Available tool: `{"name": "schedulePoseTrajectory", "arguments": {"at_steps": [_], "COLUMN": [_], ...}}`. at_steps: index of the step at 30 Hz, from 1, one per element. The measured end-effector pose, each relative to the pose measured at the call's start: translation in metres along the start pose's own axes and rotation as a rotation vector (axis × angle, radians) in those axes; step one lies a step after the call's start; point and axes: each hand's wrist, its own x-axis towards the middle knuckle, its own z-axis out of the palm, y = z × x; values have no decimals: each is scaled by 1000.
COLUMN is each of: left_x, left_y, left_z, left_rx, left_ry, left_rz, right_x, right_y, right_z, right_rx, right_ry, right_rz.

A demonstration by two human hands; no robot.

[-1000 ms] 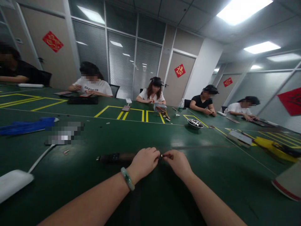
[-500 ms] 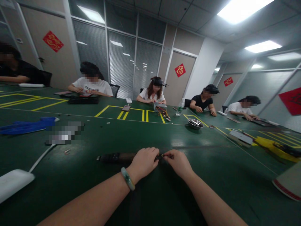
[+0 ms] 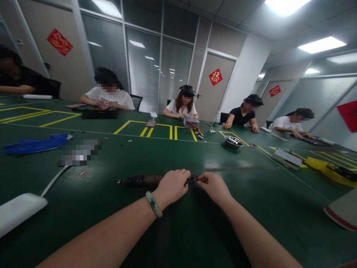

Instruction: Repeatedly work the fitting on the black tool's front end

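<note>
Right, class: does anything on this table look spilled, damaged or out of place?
Nothing looks clearly spilled or damaged. A small scrap stands out, lying loose beside the white cable, like litter; too small to identify.

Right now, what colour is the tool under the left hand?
Tool: dark brown and black, best in head view.
</note>
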Motion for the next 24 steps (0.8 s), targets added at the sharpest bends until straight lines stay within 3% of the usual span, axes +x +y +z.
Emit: {"name": "schedulePoseTrajectory", "arguments": {"at_steps": [11,24], "left_x": [0,2], "left_y": [-2,-3], "left_z": [1,8], "left_rx": [-35,-70], "left_ry": [29,56], "left_rz": [20,54], "right_x": [-4,-3], "right_y": [-8,-7], "right_z": [1,3], "right_rx": [-88,-116], "right_ry": [21,2], "right_rz": [-109,-108]}}
